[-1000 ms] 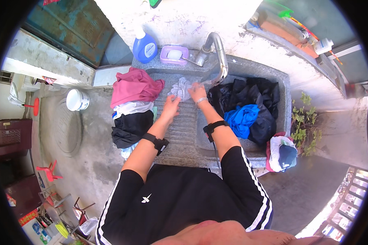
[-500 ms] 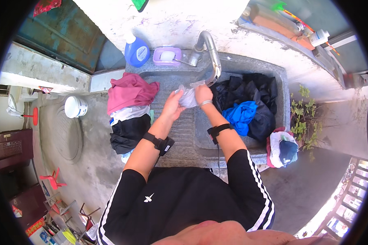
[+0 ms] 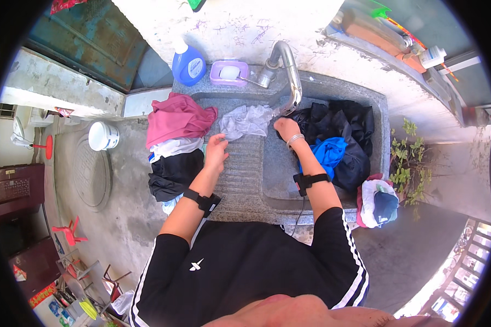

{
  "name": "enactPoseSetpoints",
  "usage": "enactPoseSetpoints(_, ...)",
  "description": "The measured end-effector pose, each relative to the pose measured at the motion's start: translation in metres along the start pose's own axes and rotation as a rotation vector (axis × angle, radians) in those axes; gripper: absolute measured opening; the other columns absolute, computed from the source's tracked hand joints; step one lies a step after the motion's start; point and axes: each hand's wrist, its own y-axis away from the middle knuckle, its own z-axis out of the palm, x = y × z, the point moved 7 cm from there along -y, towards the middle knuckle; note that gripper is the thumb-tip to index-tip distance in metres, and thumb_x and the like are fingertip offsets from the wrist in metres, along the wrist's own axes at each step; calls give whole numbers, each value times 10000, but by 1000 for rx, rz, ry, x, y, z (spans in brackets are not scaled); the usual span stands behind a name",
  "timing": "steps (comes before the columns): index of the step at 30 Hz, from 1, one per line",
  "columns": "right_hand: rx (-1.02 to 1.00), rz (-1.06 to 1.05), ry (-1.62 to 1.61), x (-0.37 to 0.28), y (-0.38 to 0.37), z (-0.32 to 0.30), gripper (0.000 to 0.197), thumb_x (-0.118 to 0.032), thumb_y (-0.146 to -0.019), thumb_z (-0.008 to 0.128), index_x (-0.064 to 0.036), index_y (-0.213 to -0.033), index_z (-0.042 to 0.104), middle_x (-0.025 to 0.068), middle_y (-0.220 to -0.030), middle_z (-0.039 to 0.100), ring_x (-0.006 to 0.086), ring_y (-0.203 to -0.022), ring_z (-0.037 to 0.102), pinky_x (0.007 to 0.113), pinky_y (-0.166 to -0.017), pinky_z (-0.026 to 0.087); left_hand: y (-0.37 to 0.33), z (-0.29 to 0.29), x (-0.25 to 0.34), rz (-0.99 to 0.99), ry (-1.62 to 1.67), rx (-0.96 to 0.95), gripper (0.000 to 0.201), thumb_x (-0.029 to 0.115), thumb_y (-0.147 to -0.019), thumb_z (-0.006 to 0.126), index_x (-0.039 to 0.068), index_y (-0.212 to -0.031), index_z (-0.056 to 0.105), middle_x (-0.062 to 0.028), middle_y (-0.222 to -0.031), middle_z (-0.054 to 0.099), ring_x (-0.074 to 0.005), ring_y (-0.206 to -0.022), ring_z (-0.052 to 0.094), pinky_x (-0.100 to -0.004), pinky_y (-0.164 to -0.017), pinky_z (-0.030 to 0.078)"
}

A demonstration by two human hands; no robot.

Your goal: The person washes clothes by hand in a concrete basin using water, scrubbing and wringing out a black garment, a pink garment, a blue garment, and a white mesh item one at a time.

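A wet white cloth [image 3: 244, 122] lies crumpled on the upper part of the ribbed washboard side of the stone sink [image 3: 232, 188]. My left hand [image 3: 216, 153] is just below and left of it, empty, with fingers loosely bent and apart. Under the metal tap [image 3: 287, 68], my right hand [image 3: 287, 129] is closed, beside the cloth's right end. What its fingers hold, if anything, is hidden. Dark garments [image 3: 346, 122] and a bright blue cloth [image 3: 329, 153] fill the right of the basin.
A pink garment [image 3: 179, 121] and a black one [image 3: 177, 173] are piled at the sink's left edge. A blue detergent bottle [image 3: 189, 66] and a purple soap dish [image 3: 242, 82] stand behind. Bundled clothes [image 3: 377, 203] rest at the right corner. A white bucket [image 3: 103, 136] is on the floor.
Both hands held the bunched white cloth before. Now it lies spread on the washboard. My left hand has let go and drawn back to the lower left; my right has shifted right.
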Motion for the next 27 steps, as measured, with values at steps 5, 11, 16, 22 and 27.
enactPoseSetpoints(5,164,-36,-11,-13,-22,48,339,-345,-706,582,-87,-923,619,192,-913,595,361,-924,526,442,-770,441,3,26,-8,-75,67,-196,441,260,-829,554,151,-1219,381,-136,-1268,335,-285,-1131,381,-447,-857,369)
enactPoseSetpoints(11,-49,-106,-593,-96,32,34,196,-207,-713,547,-18,-757,523,134,-750,556,285,-656,518,349,-620,428,-10,34,-13,-220,243,-95,598,463,-809,540,66,-1228,385,-188,-1251,386,-320,-1100,434,-470,-855,393)
enactPoseSetpoints(16,177,-477,-469,-164,85,3,164,-183,-728,534,-43,-710,450,87,-589,485,182,-524,484,304,-498,402,-10,63,-13,-323,466,-423,455,484,-820,511,76,-1022,525,-124,-998,566,-248,-901,559,-414,-791,447)
enactPoseSetpoints(22,350,-250,139,-96,32,-2,180,-239,-760,501,-66,-770,454,139,-610,583,303,-522,580,414,-454,439,-4,64,18,-4,379,-287,294,343,-847,553,83,-982,538,-57,-931,581,-177,-828,569,-347,-710,474)
enactPoseSetpoints(27,362,163,17,-42,1,-26,301,-280,-777,495,-28,-940,516,191,-703,593,380,-707,592,464,-648,470,-9,35,38,162,131,-83,184,256,-834,571,121,-946,514,16,-822,513,-112,-680,481,-290,-651,465)
